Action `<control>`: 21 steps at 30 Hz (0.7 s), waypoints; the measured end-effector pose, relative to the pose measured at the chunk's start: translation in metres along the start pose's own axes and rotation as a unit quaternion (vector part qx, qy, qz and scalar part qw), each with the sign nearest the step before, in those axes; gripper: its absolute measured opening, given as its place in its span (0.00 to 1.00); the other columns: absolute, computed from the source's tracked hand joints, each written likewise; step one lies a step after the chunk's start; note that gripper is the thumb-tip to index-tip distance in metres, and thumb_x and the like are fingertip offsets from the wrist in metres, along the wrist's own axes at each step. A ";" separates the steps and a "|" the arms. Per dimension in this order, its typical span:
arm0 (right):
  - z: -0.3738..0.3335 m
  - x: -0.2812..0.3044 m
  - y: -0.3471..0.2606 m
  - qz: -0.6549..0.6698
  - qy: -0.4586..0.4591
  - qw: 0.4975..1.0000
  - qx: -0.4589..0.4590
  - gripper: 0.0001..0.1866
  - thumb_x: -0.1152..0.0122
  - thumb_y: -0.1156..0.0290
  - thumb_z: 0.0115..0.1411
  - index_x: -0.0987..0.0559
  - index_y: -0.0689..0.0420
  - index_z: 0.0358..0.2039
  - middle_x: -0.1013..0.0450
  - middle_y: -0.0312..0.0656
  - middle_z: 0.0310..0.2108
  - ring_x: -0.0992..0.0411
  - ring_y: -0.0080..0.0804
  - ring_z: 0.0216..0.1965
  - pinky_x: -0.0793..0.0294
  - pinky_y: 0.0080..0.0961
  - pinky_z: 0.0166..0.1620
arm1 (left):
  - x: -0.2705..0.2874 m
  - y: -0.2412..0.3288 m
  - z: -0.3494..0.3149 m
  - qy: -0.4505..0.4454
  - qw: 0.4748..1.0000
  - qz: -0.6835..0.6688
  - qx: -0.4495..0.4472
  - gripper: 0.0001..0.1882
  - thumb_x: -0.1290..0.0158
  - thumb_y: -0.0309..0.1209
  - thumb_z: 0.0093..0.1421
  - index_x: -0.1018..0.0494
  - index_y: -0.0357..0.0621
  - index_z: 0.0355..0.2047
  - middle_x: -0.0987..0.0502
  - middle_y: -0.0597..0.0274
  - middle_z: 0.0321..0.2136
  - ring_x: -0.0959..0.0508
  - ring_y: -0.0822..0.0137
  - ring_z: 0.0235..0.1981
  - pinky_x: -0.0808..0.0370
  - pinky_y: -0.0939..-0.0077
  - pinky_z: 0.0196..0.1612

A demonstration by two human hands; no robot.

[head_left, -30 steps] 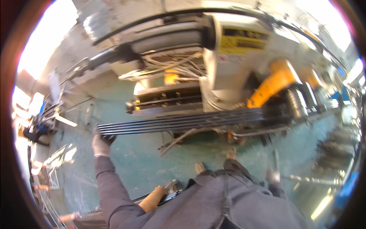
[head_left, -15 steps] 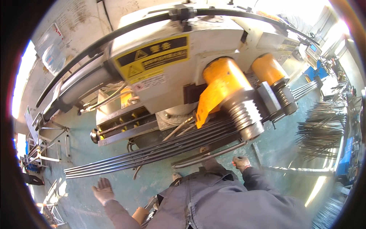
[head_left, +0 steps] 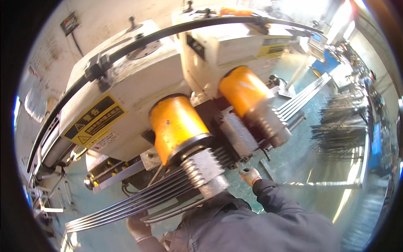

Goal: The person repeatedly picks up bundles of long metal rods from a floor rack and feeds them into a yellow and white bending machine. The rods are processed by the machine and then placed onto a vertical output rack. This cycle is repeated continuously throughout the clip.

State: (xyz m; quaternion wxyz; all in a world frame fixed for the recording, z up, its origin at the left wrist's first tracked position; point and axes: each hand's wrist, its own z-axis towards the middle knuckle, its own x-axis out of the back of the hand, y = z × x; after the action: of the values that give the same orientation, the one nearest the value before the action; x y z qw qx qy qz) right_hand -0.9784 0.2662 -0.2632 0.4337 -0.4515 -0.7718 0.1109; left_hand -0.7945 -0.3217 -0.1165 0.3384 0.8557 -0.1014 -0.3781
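Several long dark steel rods (head_left: pixel 126 204) pass side by side through a big machine, their left ends sticking out. Below them runs a shorter ribbed bar (head_left: pixel 176 211). My left hand (head_left: pixel 137 226) is low under the rods, beside the bar's left end; its fingers are hidden. My right hand (head_left: pixel 250 175), in a pale glove, is closed with curled fingers, right of the machine's lower front; whether it holds anything is hidden. Two orange cylinders (head_left: pixel 178 124) with toothed metal ends project from the machine toward me.
The pale machine housing (head_left: pixel 126 90) fills the upper middle, with a black hose (head_left: pixel 168 32) across it. At the right, a large bundle of thin rods (head_left: pixel 340 126) lies by a metal frame. More rods (head_left: pixel 304 98) extend to the far right. A small control screen (head_left: pixel 317 38) stands beyond.
My view has turned and shifted right along the machine. My left hand, spread beside the rod ends before, is now under the rods. My right hand is nearer the machine's front, still closed.
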 end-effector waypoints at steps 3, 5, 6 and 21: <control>-0.037 0.004 -0.027 0.094 0.042 0.994 0.022 0.22 0.30 0.53 0.70 0.10 0.62 0.45 0.12 0.49 0.36 0.15 0.40 0.40 0.19 0.39 0.48 | -0.007 0.023 0.007 -0.078 0.996 0.026 -0.040 0.28 0.53 0.46 0.80 0.24 0.40 0.69 0.20 0.47 0.66 0.22 0.51 0.67 0.26 0.54 0.70; -0.073 0.009 -0.045 0.194 0.073 0.974 0.091 0.19 0.30 0.56 0.73 0.10 0.61 0.49 0.12 0.48 0.41 0.16 0.33 0.43 0.19 0.34 0.50 | -0.013 0.030 0.012 -0.125 0.989 0.018 -0.078 0.27 0.53 0.46 0.80 0.23 0.40 0.68 0.19 0.47 0.65 0.21 0.51 0.66 0.25 0.54 0.68; -0.092 0.011 -0.057 0.249 0.094 0.959 0.097 0.19 0.30 0.57 0.73 0.10 0.61 0.50 0.12 0.48 0.42 0.16 0.31 0.44 0.19 0.34 0.52 | -0.019 0.030 0.014 -0.078 0.992 0.038 -0.092 0.27 0.52 0.46 0.80 0.23 0.40 0.67 0.19 0.46 0.64 0.21 0.51 0.65 0.25 0.54 0.68; -0.165 0.061 -0.225 0.623 0.078 0.746 0.224 0.28 0.38 0.52 0.81 0.18 0.63 0.66 0.16 0.39 0.55 0.22 0.27 0.54 0.25 0.29 0.62 | -0.096 0.042 -0.026 0.041 0.896 0.325 -0.300 0.25 0.48 0.46 0.80 0.17 0.37 0.58 0.14 0.41 0.54 0.15 0.49 0.54 0.20 0.53 0.60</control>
State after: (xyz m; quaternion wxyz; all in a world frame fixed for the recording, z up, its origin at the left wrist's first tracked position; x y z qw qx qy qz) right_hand -0.9995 0.1505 -0.0031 0.4156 -0.7290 -0.2355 0.4904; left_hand -0.8384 -0.2987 -0.0210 0.6867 0.6479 -0.2419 -0.2239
